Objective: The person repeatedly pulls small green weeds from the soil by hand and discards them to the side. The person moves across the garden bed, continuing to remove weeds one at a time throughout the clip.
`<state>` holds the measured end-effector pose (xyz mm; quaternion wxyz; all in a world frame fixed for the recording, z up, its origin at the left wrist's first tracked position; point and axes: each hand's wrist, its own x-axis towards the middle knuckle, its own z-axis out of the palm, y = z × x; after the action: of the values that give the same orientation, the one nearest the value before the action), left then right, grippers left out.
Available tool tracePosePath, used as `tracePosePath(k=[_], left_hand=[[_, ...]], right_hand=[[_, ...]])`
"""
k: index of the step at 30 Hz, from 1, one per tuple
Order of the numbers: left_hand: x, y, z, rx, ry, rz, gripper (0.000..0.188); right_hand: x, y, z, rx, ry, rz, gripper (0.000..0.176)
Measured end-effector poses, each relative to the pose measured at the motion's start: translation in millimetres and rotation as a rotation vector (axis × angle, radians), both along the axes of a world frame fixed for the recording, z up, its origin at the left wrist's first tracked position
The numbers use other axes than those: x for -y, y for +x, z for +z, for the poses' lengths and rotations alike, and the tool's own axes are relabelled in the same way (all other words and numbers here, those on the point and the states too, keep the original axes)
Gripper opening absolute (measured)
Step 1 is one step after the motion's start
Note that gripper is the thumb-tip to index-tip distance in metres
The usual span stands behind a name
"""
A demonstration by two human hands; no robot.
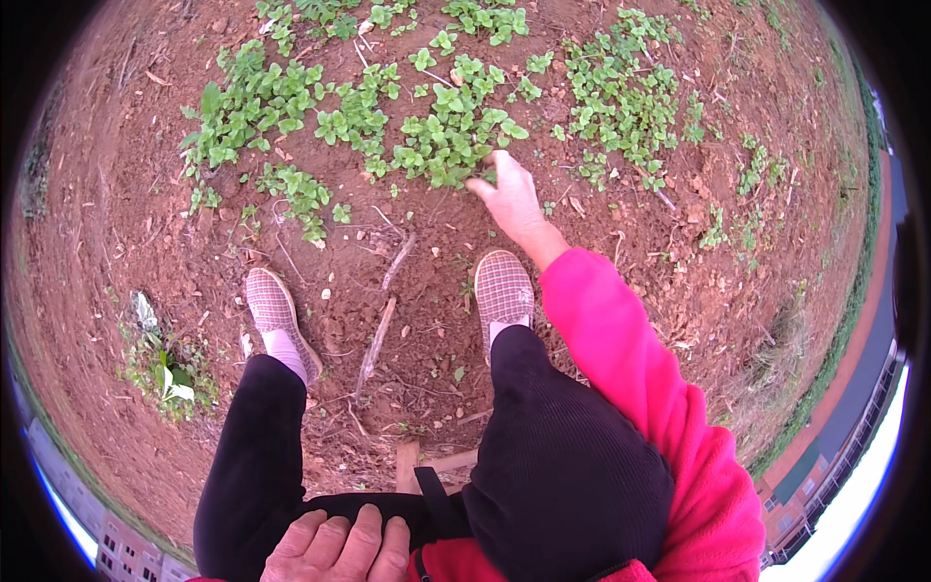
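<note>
My right hand, in a pink fleece sleeve, reaches down to the right lower edge of a clump of low green leafy plants. Its thumb and fingers are apart at the leaves; the fingertips are partly among them, and whether they pinch a stem cannot be told. My left hand rests on my dark trousers at the bottom of the view, its fingers slightly bent and side by side. Further leafy clumps grow to the left and to the right.
Dry sticks lie on the reddish soil between my checked shoes. Part of a wooden frame shows beneath me. A weedy tuft grows at the left. Buildings and a paved strip curve along the far rim.
</note>
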<state>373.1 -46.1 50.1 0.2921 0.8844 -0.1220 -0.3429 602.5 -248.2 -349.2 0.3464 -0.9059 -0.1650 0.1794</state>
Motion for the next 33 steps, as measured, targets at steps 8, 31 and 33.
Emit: tracePosePath(k=[8, 31, 33], left_hand=[[3, 0, 0, -0.018, -0.023, 0.072, 0.05], [4, 4, -1, 0.073, 0.008, 0.059, 0.049], [4, 3, 1, 0.036, 0.022, 0.044, 0.049]], right_hand=[[-15, -9, -22, 0.085, -0.108, 0.209, 0.029], [-34, -13, -24, 0.081, -0.115, 0.023, 0.048], [-38, -14, -24, 0.043, -0.124, 0.078, 0.059]])
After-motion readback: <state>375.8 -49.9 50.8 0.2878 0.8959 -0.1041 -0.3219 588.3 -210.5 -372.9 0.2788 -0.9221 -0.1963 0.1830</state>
